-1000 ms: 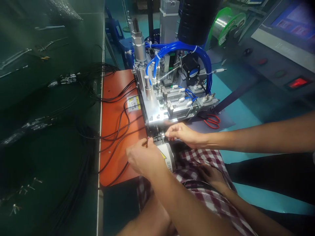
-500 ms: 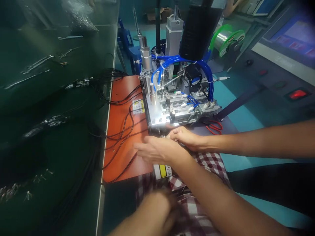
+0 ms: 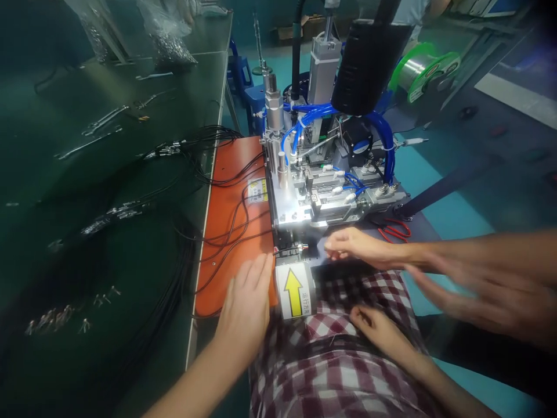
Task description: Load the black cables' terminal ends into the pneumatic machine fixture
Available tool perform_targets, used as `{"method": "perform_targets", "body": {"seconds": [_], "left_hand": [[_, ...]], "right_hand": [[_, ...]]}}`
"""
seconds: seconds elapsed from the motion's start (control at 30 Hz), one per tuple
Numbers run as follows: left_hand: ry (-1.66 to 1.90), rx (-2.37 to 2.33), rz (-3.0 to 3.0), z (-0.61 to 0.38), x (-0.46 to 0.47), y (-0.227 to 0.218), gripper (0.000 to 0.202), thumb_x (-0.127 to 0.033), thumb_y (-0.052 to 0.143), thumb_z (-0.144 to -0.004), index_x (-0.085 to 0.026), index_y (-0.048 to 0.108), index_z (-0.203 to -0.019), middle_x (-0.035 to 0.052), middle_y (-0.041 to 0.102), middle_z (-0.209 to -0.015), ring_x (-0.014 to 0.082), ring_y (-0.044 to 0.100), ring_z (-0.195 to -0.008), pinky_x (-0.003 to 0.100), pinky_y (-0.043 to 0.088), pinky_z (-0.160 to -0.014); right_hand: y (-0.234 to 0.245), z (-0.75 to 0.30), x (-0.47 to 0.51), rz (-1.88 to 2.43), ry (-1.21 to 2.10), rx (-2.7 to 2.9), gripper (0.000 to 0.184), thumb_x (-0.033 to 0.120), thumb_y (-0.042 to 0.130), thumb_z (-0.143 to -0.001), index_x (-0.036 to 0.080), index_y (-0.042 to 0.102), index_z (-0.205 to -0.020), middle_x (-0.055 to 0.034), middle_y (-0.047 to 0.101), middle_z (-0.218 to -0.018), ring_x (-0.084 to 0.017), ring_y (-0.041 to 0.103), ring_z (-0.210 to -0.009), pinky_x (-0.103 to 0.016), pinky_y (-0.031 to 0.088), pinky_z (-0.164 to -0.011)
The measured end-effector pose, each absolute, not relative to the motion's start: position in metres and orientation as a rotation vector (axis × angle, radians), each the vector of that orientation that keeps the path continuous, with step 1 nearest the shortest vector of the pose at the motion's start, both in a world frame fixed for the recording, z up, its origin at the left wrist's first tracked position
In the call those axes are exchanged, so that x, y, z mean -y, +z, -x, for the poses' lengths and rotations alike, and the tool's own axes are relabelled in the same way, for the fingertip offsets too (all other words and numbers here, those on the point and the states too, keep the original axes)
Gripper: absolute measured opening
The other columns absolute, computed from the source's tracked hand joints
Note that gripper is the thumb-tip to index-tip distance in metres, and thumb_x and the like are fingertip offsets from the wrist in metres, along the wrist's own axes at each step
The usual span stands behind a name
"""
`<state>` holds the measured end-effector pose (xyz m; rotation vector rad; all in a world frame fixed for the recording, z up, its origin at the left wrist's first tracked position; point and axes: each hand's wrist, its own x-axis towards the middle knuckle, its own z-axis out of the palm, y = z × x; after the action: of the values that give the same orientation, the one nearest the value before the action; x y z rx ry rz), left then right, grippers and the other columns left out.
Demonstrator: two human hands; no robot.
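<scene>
Fingers of my left hand [image 3: 243, 296] lie outstretched, my right hand [image 3: 376, 330] curls loosely; both look empty. I should keep the cable end [image 3: 302, 248], just below mid-frame, straight.

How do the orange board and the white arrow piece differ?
The orange board looks flat, while the white arrow piece is curved. The orange board is much larger than the white arrow piece. Black cables cross the orange board; a yellow arrow fills much of the white piece. Both sit near the left hand.
</scene>
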<state>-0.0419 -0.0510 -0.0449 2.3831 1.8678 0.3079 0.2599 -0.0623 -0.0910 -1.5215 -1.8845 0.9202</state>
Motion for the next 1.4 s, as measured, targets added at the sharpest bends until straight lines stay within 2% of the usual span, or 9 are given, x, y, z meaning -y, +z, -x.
{"method": "perform_targets", "body": {"seconds": [0.07,0.23,0.33,0.43,0.53,0.7,1.0,1.23,1.4], "left_hand": [[0.291,-1.885,-2.397,0.042,0.05,-0.046,0.056,-0.001,0.031,-0.086,-0.015,0.044,-0.138,0.0136,0.054,-0.136,0.0302,0.048,-0.123,0.046,0.047,-0.094],[0.393,-1.617,-2.636,0.067,0.026,-0.042,0.047,-0.002,0.03,-0.088,-0.014,0.058,-0.124,0.0148,0.063,-0.112,0.025,0.056,-0.104,0.039,0.049,-0.085],[0.443,-1.464,-2.799,0.082,0.009,-0.039,0.042,-0.004,0.032,-0.09,-0.016,0.06,-0.119,0.0118,0.063,-0.101,0.0224,0.057,-0.092,0.036,0.048,-0.076],[0.488,-1.366,-2.88,0.085,0.001,-0.035,0.038,-0.006,0.035,-0.091,-0.017,0.061,-0.116,0.0103,0.062,-0.098,0.0215,0.055,-0.089,0.033,0.046,-0.071],[0.425,-1.419,-2.867,0.074,0.002,-0.028,0.036,-0.004,0.036,-0.089,-0.013,0.061,-0.114,0.0116,0.061,-0.099,0.0227,0.053,-0.089,0.034,0.044,-0.07],[0.468,-1.341,-2.793,0.045,0.002,-0.026,0.037,-0.005,0.04,-0.089,-0.008,0.056,-0.122,0.0126,0.061,-0.1,0.0221,0.052,-0.087,0.033,0.044,-0.069],[0.538,-1.293,-2.632,0.037,-0.011,-0.032,0.032,-0.009,0.04,-0.09,-0.009,0.062,-0.114,0.0113,0.06,-0.095,0.0209,0.05,-0.083,0.033,0.044,-0.069],[0.524,-1.33,-2.649,0.033,-0.009,-0.035,0.031,-0.011,0.041,-0.09,-0.007,0.063,-0.112,0.0101,0.061,-0.087,0.0201,0.049,-0.076,0.031,0.043,-0.063],[0.497,-1.402,-2.66,0.027,-0.008,-0.034,0.03,-0.013,0.042,-0.091,-0.008,0.063,-0.112,0.0105,0.062,-0.086,0.0208,0.05,-0.073,0.033,0.044,-0.062]], "right_hand": [[-0.107,-0.247,0.075,1.618,1.141,1.827,0.027,0.032,0.052,-0.089,0.024,0.06,-0.064,0.0029,0.058,-0.053,-0.014,0.056,-0.047,-0.027,0.043,-0.041],[-0.081,-0.201,0.031,1.546,1.473,1.46,0.027,0.042,0.047,-0.091,0.021,0.055,-0.076,0.0022,0.053,-0.066,-0.012,0.047,-0.054,-0.026,0.038,-0.05],[-0.066,-0.177,-0.009,1.424,1.481,1.405,0.036,0.048,0.039,-0.093,0.019,0.057,-0.081,0.0017,0.052,-0.067,-0.011,0.047,-0.054,-0.027,0.039,-0.054],[-0.067,-0.162,-0.029,1.35,1.46,1.439,0.032,0.045,0.042,-0.092,0.02,0.052,-0.075,0.0035,0.048,-0.063,-0.011,0.045,-0.053,-0.026,0.036,-0.054],[-0.071,-0.157,-0.031,1.302,1.452,1.448,0.026,0.04,0.048,-0.09,0.021,0.047,-0.072,0.0051,0.043,-0.061,-0.011,0.039,-0.053,-0.026,0.032,-0.051],[-0.068,-0.151,-0.026,1.287,1.422,1.378,0.025,0.038,0.049,-0.09,0.021,0.048,-0.072,0.0047,0.044,-0.063,-0.01,0.039,-0.054,-0.026,0.031,-0.052],[-0.061,-0.139,-0.027,1.226,1.661,0.94,0.026,0.04,0.062,-0.08,0.02,0.048,-0.069,0.0076,0.044,-0.054,-0.008,0.036,-0.046,-0.025,0.028,-0.047],[-0.063,-0.134,-0.022,1.242,1.551,0.905,0.028,0.04,0.062,-0.08,0.02,0.047,-0.067,0.0069,0.044,-0.057,-0.008,0.035,-0.049,-0.025,0.026,-0.048],[-0.06,-0.133,-0.023,1.229,1.701,0.757,0.033,0.043,0.066,-0.074,0.02,0.045,-0.063,0.0076,0.043,-0.053,-0.008,0.032,-0.048,-0.025,0.026,-0.049]]}}
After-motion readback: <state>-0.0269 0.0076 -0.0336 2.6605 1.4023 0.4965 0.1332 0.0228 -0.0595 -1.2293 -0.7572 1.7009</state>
